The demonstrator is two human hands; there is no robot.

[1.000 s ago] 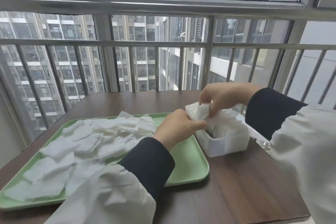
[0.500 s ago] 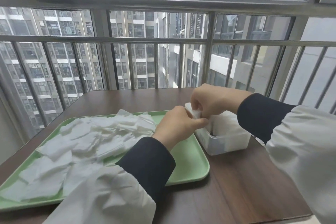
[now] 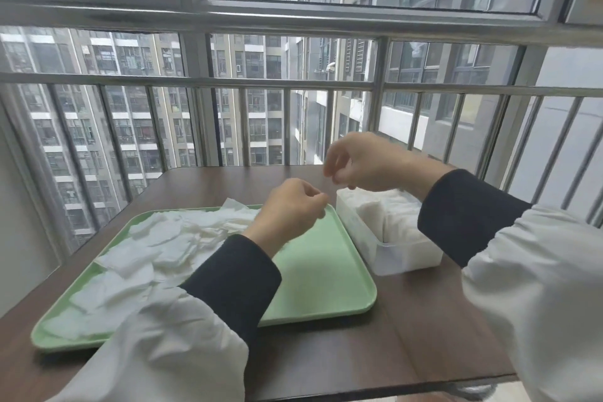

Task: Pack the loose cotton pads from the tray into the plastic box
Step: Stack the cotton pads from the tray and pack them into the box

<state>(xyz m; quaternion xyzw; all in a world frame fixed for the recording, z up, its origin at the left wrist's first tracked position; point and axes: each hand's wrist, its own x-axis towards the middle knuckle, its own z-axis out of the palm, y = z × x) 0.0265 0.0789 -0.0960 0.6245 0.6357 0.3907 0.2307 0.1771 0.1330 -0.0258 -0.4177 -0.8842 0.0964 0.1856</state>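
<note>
Several loose white cotton pads (image 3: 153, 248) lie piled on the left half of a green tray (image 3: 323, 274). To the tray's right stands a translucent plastic box (image 3: 388, 258) packed with white pads (image 3: 388, 215). My left hand (image 3: 290, 209) hovers above the tray's far right corner, fingers loosely curled, holding nothing. My right hand (image 3: 362, 161) hangs above the box's far end, fingers loosely curled, with nothing in it.
The tray and box sit on a dark wooden table (image 3: 375, 352) whose far edge meets a metal railing (image 3: 293, 85) and window. The table's right edge is just beyond the box. My white sleeves with dark cuffs cover the near part of the tray.
Both hands held a wad of pads at the box and pressed it in. They have let go and lifted away, the left drifting back over the tray.
</note>
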